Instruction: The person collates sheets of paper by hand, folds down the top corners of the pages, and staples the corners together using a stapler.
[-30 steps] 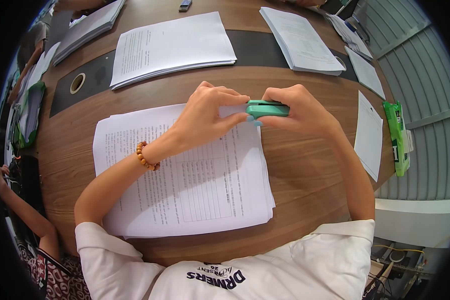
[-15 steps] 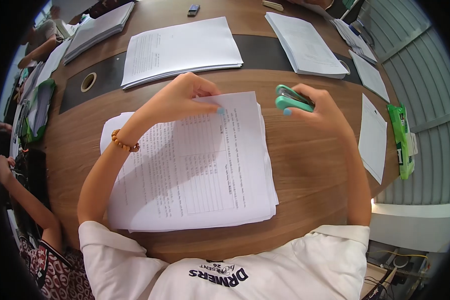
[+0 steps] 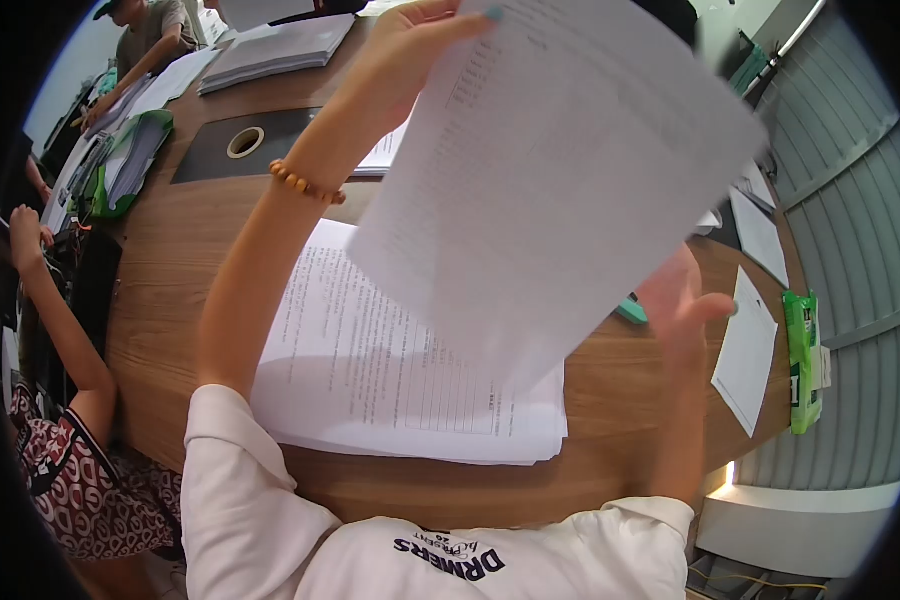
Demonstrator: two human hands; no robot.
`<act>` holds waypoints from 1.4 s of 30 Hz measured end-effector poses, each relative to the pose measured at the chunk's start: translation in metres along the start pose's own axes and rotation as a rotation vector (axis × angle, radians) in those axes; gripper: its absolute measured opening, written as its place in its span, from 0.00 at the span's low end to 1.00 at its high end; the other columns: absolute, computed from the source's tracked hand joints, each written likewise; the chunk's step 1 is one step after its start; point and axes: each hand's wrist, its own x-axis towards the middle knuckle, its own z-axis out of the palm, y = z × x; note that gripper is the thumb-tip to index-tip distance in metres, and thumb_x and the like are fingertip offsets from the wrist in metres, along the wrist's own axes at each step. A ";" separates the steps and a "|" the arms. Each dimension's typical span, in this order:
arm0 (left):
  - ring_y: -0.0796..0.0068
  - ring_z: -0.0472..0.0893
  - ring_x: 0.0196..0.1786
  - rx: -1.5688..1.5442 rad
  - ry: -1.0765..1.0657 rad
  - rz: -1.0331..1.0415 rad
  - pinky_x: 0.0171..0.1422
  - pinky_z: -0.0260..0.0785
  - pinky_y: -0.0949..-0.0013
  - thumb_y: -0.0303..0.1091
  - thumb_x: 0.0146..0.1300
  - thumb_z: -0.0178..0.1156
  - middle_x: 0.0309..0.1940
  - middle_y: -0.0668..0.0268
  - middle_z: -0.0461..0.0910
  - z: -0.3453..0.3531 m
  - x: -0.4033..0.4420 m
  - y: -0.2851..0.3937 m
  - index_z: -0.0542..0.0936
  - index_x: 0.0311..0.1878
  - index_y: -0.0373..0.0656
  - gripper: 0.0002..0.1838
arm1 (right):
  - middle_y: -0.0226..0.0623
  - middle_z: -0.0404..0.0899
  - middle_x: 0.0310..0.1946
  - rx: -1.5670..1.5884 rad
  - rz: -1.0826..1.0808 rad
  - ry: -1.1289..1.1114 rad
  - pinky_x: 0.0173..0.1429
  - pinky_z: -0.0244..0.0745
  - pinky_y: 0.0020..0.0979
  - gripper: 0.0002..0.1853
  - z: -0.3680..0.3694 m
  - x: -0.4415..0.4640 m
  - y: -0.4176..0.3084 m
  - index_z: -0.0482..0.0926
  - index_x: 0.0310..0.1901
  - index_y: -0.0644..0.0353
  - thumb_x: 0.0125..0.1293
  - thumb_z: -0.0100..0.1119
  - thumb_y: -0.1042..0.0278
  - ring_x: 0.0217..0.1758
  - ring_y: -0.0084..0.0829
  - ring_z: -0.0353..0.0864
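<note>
Two hands are apart: your left hand pinches the upper-left edge of a printed paper, held up and tilted; whether it is one sheet or a thin set, you cannot tell here. Your right hand is blurred, thumb spread wide, with no visible grip. Just beside it, one end of the green stapler shows past the paper; contact with your hand is unclear. That paper looks already lifted free, while the printed stack on the wooden table seems largely unhandled. No staple is discernible.
</note>
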 end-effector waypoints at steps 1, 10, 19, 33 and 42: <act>0.74 0.81 0.42 -0.158 0.085 -0.027 0.45 0.76 0.76 0.39 0.63 0.58 0.42 0.57 0.81 -0.002 0.008 0.003 0.73 0.53 0.28 0.23 | 0.43 0.62 0.62 -0.022 -0.036 0.041 0.67 0.59 0.36 0.30 0.019 0.012 0.001 0.59 0.63 0.71 0.68 0.51 0.57 0.63 0.32 0.64; 0.72 0.62 0.67 -0.278 0.240 0.000 0.70 0.49 0.67 0.53 0.64 0.54 0.64 0.62 0.66 -0.083 0.012 -0.065 0.64 0.65 0.40 0.33 | 0.39 0.81 0.40 -0.946 -0.148 0.636 0.50 0.71 0.30 0.13 0.023 0.126 0.009 0.76 0.49 0.66 0.64 0.55 0.74 0.43 0.28 0.80; 0.61 0.71 0.61 -0.547 0.229 -0.426 0.67 0.62 0.66 0.47 0.69 0.48 0.60 0.46 0.67 -0.177 -0.078 -0.158 0.61 0.63 0.26 0.32 | 0.43 0.71 0.57 -2.118 -0.167 -0.392 0.51 0.77 0.37 0.30 -0.026 0.173 0.153 0.68 0.61 0.34 0.59 0.48 0.79 0.57 0.43 0.74; 0.58 0.60 0.66 1.067 0.596 -0.178 0.67 0.47 0.56 0.47 0.54 0.62 0.59 0.54 0.70 -0.164 -0.077 -0.175 0.81 0.49 0.42 0.23 | 0.49 0.68 0.59 -2.008 -0.034 -0.507 0.61 0.70 0.43 0.30 -0.026 0.177 0.193 0.66 0.63 0.35 0.61 0.48 0.78 0.64 0.47 0.68; 0.58 0.63 0.64 1.207 0.431 -0.121 0.66 0.48 0.56 0.42 0.54 0.60 0.58 0.54 0.71 -0.159 -0.082 -0.177 0.82 0.48 0.46 0.19 | 0.52 0.59 0.65 -1.665 0.261 -0.647 0.68 0.58 0.49 0.29 -0.019 0.177 0.163 0.65 0.65 0.42 0.61 0.57 0.64 0.65 0.52 0.63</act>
